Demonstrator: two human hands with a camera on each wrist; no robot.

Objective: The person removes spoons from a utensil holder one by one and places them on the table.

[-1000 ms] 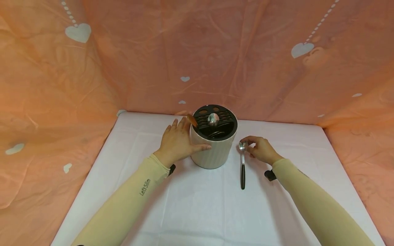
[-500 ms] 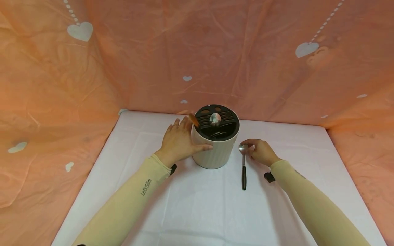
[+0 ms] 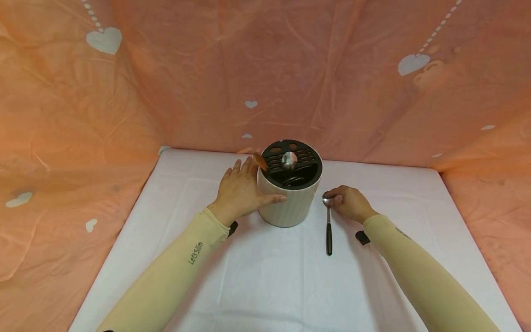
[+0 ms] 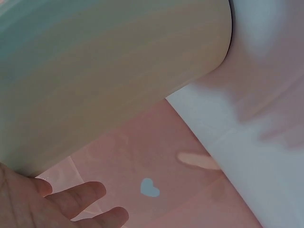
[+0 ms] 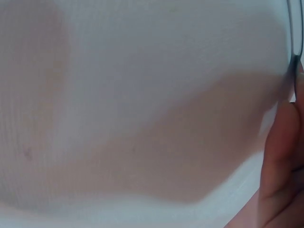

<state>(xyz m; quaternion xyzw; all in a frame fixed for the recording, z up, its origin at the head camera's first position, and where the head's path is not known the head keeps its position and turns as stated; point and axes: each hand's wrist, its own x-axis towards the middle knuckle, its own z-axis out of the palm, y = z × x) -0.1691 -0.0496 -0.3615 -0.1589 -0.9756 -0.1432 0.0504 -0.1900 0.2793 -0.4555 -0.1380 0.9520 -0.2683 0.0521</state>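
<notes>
A ribbed off-white utensil holder [image 3: 286, 210] with a black slotted lid stands upright at the back middle of the table. My left hand [image 3: 238, 191] rests along its left side, fingers and thumb spread straight. In the left wrist view the holder's wall fills the upper left, with fingertips [image 4: 85, 192] beside it. To the right of the holder, a spoon [image 3: 329, 237] with a black handle points toward me. My right hand [image 3: 350, 203] pinches it at its metal bowl, thumb over the bowl. The right wrist view catches only part of that hand [image 5: 282, 161] at the right edge.
A shiny metal spoon bowl [image 3: 289, 160] and a brown wooden-looking utensil end [image 3: 260, 161] stick up from the holder's lid. White cloth [image 3: 265, 281] covers the table. Pink-orange sheeting [image 3: 290, 69] with hearts hangs behind and at both sides.
My right thumb and fingers have closed in over the spoon's bowl, covering more of it. The left hand and the holder have stayed in place.
</notes>
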